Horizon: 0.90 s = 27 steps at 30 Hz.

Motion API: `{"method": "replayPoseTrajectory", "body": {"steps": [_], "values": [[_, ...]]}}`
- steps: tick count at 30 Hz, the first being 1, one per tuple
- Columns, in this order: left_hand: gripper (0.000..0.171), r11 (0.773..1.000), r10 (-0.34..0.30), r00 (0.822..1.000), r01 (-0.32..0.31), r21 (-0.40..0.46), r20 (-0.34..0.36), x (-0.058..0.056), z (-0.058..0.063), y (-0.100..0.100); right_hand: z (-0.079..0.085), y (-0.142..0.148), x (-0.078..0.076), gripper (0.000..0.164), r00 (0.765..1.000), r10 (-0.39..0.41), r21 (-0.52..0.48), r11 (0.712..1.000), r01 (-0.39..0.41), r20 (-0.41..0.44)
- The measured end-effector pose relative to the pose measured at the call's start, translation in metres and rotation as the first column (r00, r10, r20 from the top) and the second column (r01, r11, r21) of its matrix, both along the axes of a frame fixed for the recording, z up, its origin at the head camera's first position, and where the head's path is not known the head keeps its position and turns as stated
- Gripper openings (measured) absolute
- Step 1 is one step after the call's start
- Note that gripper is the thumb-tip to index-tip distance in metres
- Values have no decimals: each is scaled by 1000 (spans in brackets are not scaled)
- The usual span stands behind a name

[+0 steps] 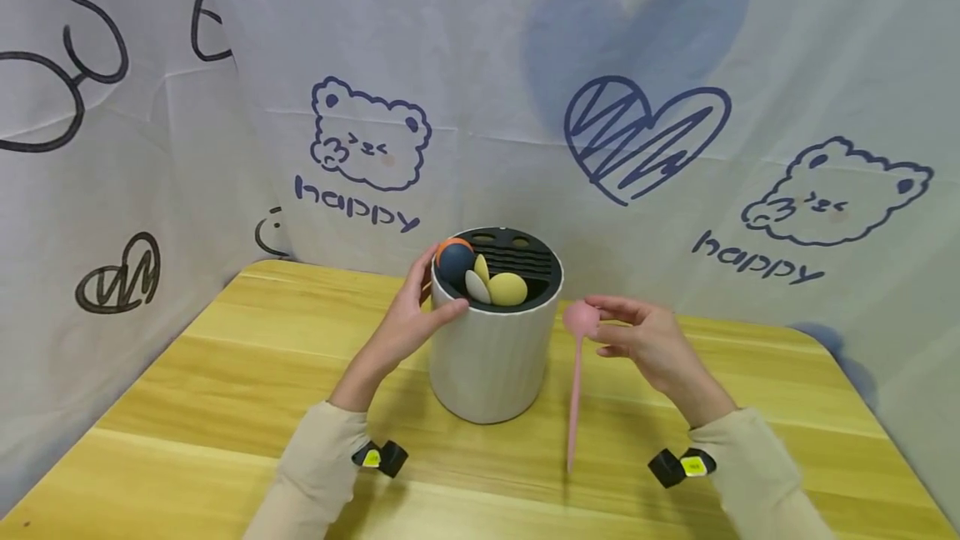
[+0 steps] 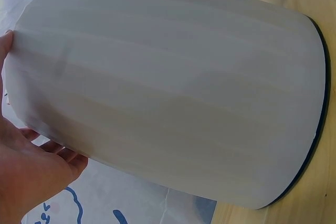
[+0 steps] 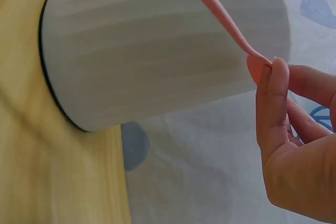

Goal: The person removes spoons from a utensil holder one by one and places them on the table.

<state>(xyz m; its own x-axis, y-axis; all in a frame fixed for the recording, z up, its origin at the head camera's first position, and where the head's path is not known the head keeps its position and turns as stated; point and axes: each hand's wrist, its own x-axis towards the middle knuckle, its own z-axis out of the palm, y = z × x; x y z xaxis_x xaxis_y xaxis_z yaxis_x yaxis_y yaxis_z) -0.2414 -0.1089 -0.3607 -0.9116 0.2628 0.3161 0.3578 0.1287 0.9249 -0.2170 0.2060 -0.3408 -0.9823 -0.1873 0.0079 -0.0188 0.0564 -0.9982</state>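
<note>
I see the left hand grip the holder from the left, its thumb on the near side. My right hand pinches the pink spoon at its head, handle down, just right of the holder. Utensils sit inside the holder.

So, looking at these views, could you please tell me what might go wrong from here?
The right hand pinches the pink utensil only by its round head, with its long handle hanging below, so it might swing or slip.
The left hand grips the white container near its top, so a sideways tug could tip it.
The yellow head sits close to the rim and may get knocked.
</note>
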Motion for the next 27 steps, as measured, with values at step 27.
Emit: {"method": "replayPoseTrajectory", "body": {"steps": [27], "values": [[94,1000,-10,1000,10,12,-8,-2,-1,-1,-59,5,-15,48,989,-39,60,998,31,145]]}}
